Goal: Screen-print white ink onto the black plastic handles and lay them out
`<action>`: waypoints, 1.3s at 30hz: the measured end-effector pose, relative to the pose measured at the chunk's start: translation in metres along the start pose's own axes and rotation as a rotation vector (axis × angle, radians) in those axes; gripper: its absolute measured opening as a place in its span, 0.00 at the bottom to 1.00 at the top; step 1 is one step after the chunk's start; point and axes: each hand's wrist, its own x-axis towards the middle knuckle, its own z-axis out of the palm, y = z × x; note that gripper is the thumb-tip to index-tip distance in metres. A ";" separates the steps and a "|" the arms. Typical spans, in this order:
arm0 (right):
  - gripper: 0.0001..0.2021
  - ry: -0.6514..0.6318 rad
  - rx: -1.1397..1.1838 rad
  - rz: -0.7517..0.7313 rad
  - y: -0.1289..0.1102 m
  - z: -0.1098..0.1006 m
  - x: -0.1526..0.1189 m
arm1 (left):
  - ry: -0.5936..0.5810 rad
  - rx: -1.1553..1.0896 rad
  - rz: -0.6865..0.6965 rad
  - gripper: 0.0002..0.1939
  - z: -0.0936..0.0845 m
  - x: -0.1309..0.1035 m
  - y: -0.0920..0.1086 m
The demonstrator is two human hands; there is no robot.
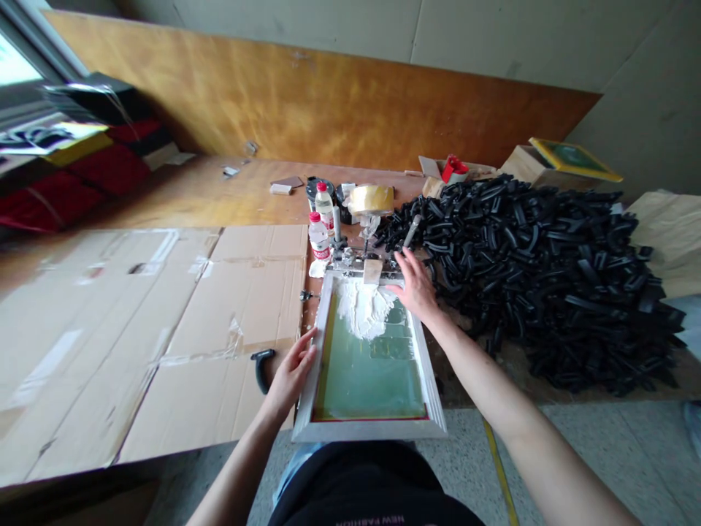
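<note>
A silver-edged screen printing frame [437, 409] with a greenish mesh lies in front of me. Thick white paste [366, 310] is spread over the mesh's far part, and a pale squeegee-like block [372, 272] stands at its far edge. My left hand [293, 376] grips the frame's left side, its fingers bent against the edge. Over the far right corner, my right hand [415, 286] has its fingers spread beside the metal clamp [350, 257]. A curved black plastic piece [263, 369] lies on cardboard just left of my left hand.
Flattened cardboard [219, 307] covers the table's left side. A large heap of black plastic pieces [526, 277] fills the right. Behind the clamp stand two red-capped bottles [318, 237] and a roll of tape [371, 199]. A wooden board [307, 102] leans along the wall.
</note>
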 end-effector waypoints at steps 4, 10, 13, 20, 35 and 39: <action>0.16 -0.271 -0.096 -0.069 -0.040 0.030 0.028 | -0.039 0.014 -0.013 0.44 0.005 0.018 -0.040; 0.06 -0.454 -0.109 -0.263 -0.049 0.025 -0.015 | -0.050 0.038 -0.010 0.40 0.003 0.024 -0.054; 0.08 -0.548 -0.017 -0.506 -0.048 0.009 -0.029 | -0.055 0.042 -0.008 0.40 0.004 0.022 -0.050; 0.08 -0.385 0.009 -0.418 -0.044 0.018 -0.034 | -0.053 0.001 -0.028 0.42 0.007 0.014 -0.036; 0.24 -0.003 0.017 0.177 0.017 -0.021 0.052 | -0.037 -0.125 0.078 0.34 -0.010 -0.003 0.052; 0.12 0.007 0.053 0.443 0.055 -0.019 0.006 | -0.036 -0.434 0.354 0.28 0.005 0.023 0.103</action>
